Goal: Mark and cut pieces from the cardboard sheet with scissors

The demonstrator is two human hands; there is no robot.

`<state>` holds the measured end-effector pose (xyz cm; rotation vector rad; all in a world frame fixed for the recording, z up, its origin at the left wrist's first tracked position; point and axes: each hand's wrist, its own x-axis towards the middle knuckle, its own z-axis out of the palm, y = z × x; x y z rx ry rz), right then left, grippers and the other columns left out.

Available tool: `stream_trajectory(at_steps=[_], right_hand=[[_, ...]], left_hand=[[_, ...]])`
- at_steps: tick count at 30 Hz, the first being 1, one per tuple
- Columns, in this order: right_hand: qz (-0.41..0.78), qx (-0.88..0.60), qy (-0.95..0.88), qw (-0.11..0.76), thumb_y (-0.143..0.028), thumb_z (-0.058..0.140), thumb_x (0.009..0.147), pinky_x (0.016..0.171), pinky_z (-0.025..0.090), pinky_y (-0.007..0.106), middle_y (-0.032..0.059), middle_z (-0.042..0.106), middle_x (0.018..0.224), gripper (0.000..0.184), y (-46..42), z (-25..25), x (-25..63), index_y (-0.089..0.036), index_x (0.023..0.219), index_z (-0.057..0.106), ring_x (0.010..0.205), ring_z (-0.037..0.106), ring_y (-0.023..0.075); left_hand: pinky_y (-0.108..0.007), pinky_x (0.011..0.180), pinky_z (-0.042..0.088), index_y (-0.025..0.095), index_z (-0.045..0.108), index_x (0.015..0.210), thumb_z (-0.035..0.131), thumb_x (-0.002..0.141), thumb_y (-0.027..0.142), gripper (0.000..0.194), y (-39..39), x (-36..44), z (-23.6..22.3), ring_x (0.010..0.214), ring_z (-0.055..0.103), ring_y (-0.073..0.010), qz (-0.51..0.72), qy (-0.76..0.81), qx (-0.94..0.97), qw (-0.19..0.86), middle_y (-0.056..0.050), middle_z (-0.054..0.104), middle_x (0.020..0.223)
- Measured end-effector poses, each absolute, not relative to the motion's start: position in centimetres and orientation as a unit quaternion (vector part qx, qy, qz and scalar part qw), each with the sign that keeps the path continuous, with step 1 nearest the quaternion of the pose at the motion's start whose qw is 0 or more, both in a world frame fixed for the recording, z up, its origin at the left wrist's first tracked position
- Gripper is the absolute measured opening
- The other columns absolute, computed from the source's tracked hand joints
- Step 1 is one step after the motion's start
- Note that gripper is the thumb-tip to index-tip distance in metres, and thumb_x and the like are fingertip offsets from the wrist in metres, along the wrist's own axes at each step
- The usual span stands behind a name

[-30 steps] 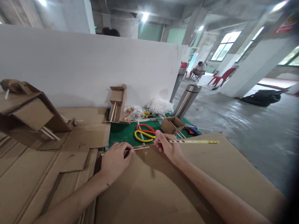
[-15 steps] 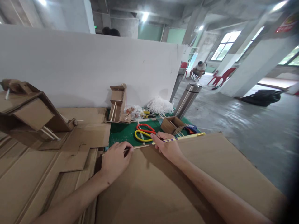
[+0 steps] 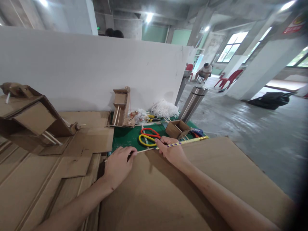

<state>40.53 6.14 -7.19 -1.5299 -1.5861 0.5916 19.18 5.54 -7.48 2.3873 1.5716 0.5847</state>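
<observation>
At far left, a large cardboard model [image 3: 36, 115] is leaning over stacked cardboard [image 3: 31, 179], two pale rods showing beneath its square panel. Next to it, the left hand [image 3: 119, 163] is pinching a thin stick [image 3: 144, 150], thumb and fingertips clamped together on it, the stick lying along the far edge of a broad sheet [image 3: 149, 199]. Beyond, a small cardboard model [image 3: 121, 106] is standing before a white partition [image 3: 84, 70], and a crumpled clear bag [image 3: 141, 116] is lying just to its right on the green surface [image 3: 125, 136]. Scissors [image 3: 150, 135] are showing their red and yellow handles nearer the hands, while white string [image 3: 165, 109] is sitting in a heap behind. The right hand [image 3: 173, 152] is gripping a spotted pencil [image 3: 192, 140] low on its shaft, thumb and forefinger clamped on it, the other fingers curling partly out of sight; its point is meeting or nearly meeting the stick's right end, and contact cannot be told. Past that hand, an open box [image 3: 173, 130] is resting in front of a steel flask [image 3: 193, 104], with a blue-and-orange tool [image 3: 196, 132] lying beside it. Farther right, a person [image 3: 204, 73] is sitting in the background, a red chair [image 3: 229, 79] is standing nearby, and a black bag [image 3: 270, 100] is lying on the floor.
</observation>
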Motion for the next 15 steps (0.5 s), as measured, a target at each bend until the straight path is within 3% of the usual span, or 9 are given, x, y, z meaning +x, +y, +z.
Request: stream_trajectory(at_steps=[10, 15], right_hand=[[0.242, -0.605, -0.628, 0.425, -0.041, 0.05, 0.085, 0.039, 0.027, 0.022, -0.0031, 0.048, 0.043, 0.043, 5.98, -7.2, 40.62, -0.02, 0.049, 0.043, 0.038, 0.04, 0.0087], [0.236, -0.601, -0.625, 0.439, -0.05, 0.049, 0.087, 0.038, 0.032, 0.021, -0.0025, 0.052, 0.043, 0.045, 5.52, -6.88, 40.58, -0.02, 0.053, 0.044, 0.038, 0.045, 0.01]], left_hand=[[-0.03, 0.073, 0.043, 0.026, 0.064, 0.092, 0.047, 0.093, 0.028, 0.017, 5.64, 19.15, -7.54, 0.086, 0.059, -0.0183, 0.207, 0.522, 0.821, 0.107, 0.003, 0.071, 0.093], [-0.03, 0.073, 0.043, 0.026, 0.063, 0.091, 0.048, 0.092, 0.027, 0.016, 5.61, 19.15, -7.57, 0.086, 0.06, -0.0187, 0.204, 0.528, 0.817, 0.11, 0.003, 0.07, 0.093]])
